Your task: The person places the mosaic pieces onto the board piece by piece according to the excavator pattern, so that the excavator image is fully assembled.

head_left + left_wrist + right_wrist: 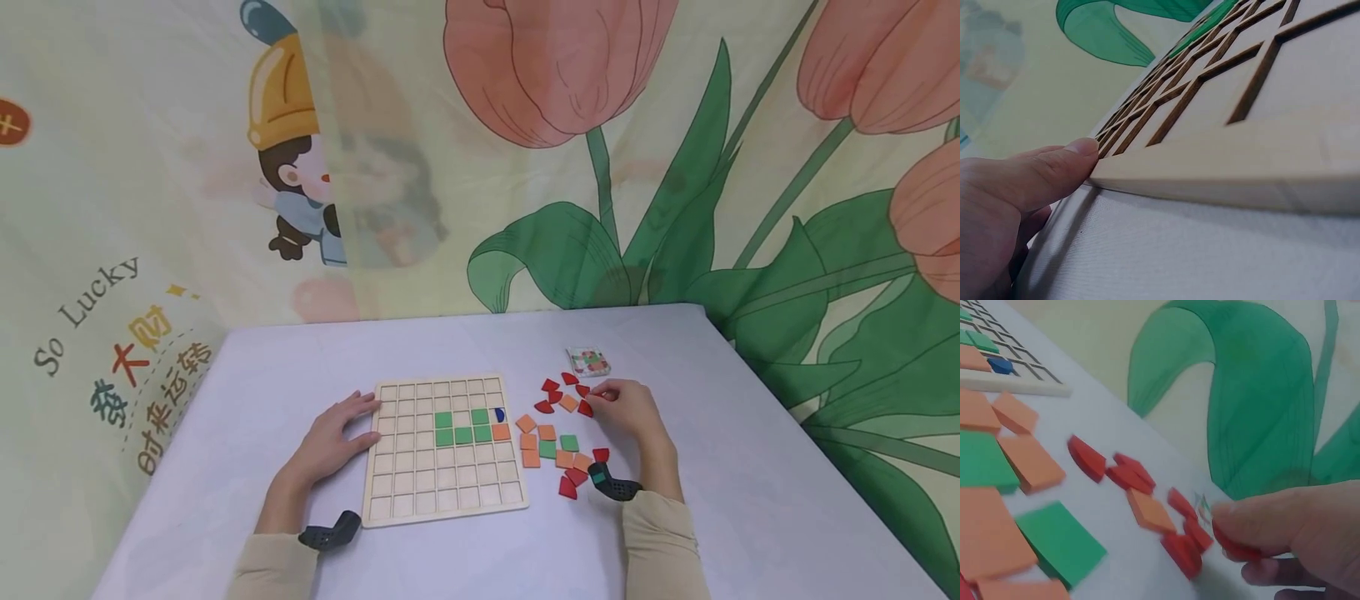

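Observation:
A wooden grid board (442, 475) lies flat on the table. Several green tiles (462, 434), one orange tile (501, 432) and a small blue piece (499, 413) sit in its cells. My left hand (358, 422) rests against the board's left edge with straight fingers; in the left wrist view the thumb (1054, 165) presses on the board's rim (1222, 175). Right of the board my right hand (604, 395) pinches a red piece (1235, 551) among the loose red pieces (553, 396).
Loose orange, green and red tiles (551, 450) are scattered between the board and my right wrist. A small pattern card (587, 361) lies just beyond the red pieces. The table's far edge meets a printed backdrop; the right edge (787, 417) runs diagonally.

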Demonstrator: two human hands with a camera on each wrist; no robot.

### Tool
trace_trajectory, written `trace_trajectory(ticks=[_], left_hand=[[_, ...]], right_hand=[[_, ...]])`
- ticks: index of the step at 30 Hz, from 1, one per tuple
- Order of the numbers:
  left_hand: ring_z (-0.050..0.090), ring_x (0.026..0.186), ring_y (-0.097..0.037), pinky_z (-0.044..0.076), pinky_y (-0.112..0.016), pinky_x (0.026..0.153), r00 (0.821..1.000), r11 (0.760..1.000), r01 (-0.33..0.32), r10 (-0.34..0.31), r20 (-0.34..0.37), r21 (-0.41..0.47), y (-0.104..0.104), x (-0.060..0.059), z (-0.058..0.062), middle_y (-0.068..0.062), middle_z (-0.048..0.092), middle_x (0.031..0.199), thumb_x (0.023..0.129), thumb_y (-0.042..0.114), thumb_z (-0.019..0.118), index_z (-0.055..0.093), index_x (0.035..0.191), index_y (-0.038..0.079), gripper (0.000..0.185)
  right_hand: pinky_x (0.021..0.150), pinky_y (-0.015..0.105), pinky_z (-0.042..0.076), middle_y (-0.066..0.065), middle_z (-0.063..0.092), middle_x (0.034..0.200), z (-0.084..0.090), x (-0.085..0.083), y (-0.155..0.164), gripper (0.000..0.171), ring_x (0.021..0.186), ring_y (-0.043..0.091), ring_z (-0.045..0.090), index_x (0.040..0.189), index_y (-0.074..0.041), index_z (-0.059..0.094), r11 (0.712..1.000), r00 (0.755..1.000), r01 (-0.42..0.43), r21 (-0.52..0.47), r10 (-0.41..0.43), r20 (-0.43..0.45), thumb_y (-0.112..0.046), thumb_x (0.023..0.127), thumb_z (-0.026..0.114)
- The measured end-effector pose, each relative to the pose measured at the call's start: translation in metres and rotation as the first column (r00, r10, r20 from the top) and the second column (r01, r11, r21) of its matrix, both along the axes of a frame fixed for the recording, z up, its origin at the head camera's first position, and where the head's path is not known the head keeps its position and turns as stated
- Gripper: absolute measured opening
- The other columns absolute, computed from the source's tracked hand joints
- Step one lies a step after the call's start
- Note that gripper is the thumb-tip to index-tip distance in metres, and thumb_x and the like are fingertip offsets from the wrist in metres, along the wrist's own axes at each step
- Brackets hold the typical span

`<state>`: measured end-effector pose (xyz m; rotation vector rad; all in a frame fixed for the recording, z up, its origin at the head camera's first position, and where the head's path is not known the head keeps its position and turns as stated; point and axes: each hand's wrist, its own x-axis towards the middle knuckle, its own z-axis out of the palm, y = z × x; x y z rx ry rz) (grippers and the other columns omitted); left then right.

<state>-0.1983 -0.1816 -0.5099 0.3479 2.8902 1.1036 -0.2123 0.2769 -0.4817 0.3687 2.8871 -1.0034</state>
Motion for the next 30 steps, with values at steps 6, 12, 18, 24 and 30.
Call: trace_trajectory(ticks=[6, 12, 18, 24, 30], left_hand=[[0.024, 0.143, -0.036, 0.017, -0.063, 0.114, 1.0, 1.0, 0.001, -0.001, 0.004, 0.002, -0.001, 0.0, -0.002, -0.009, 0.04, 0.15, 0.085, 0.039, 0.068, 0.052, 0.136, 0.015, 0.059], [0.024, 0.143, -0.037, 0.018, -0.063, 0.114, 1.0, 1.0, -0.002, 0.002, 0.0, 0.0, -0.001, -0.001, -0.003, -0.009, 0.04, 0.15, 0.084, 0.038, 0.069, 0.052, 0.136, 0.015, 0.059], [0.023, 0.144, -0.036, 0.018, -0.062, 0.114, 1.0, 1.0, 0.003, -0.003, 0.002, -0.002, -0.001, -0.001, -0.004, -0.008, 0.039, 0.151, 0.084, 0.038, 0.069, 0.052, 0.137, 0.015, 0.06], [0.024, 0.144, -0.036, 0.019, -0.063, 0.113, 1.0, 1.0, 0.008, -0.008, 0.0, 0.002, 0.0, -0.002, -0.002, -0.009, 0.04, 0.15, 0.084, 0.037, 0.069, 0.052, 0.136, 0.015, 0.06], [0.024, 0.144, -0.036, 0.019, -0.062, 0.114, 1.0, 1.0, 0.013, -0.013, 0.005, 0.003, -0.001, -0.002, -0.002, -0.008, 0.04, 0.15, 0.084, 0.036, 0.069, 0.052, 0.136, 0.015, 0.058]], right_hand=[[0.069, 0.025, 0.056, 0.008, 0.066, 0.099, 0.01, -0.004, -0.03, 0.028, 0.088, 0.021, 0.057, 0.109, -0.011, 0.069, 0.995, 0.992, -0.069, -0.071, 0.06, -0.111, -0.03, 0.088, 0.067], [0.068, 0.024, 0.054, 0.005, 0.065, 0.092, 0.01, -0.007, -0.073, 0.022, 0.076, 0.017, 0.056, 0.113, -0.014, 0.069, 0.959, 0.958, -0.26, -0.109, 0.243, -0.15, -0.016, 0.093, 0.061], [0.065, 0.023, 0.055, 0.0, 0.063, 0.087, 0.007, -0.005, -0.106, 0.015, 0.073, 0.016, 0.058, 0.105, -0.016, 0.07, 0.933, 0.944, -0.323, -0.159, 0.306, -0.119, -0.015, 0.092, 0.062], [0.067, 0.021, 0.053, -0.007, 0.069, 0.083, 0.001, 0.0, -0.137, 0.012, 0.077, 0.012, 0.058, 0.098, -0.02, 0.072, 0.937, 0.933, -0.32, -0.141, 0.285, -0.219, -0.023, 0.087, 0.07], [0.073, 0.02, 0.056, -0.004, 0.069, 0.095, -0.006, 0.005, -0.161, 0.017, 0.081, 0.009, 0.062, 0.104, -0.016, 0.072, 0.924, 0.898, -0.368, -0.106, 0.324, -0.297, -0.017, 0.087, 0.068]])
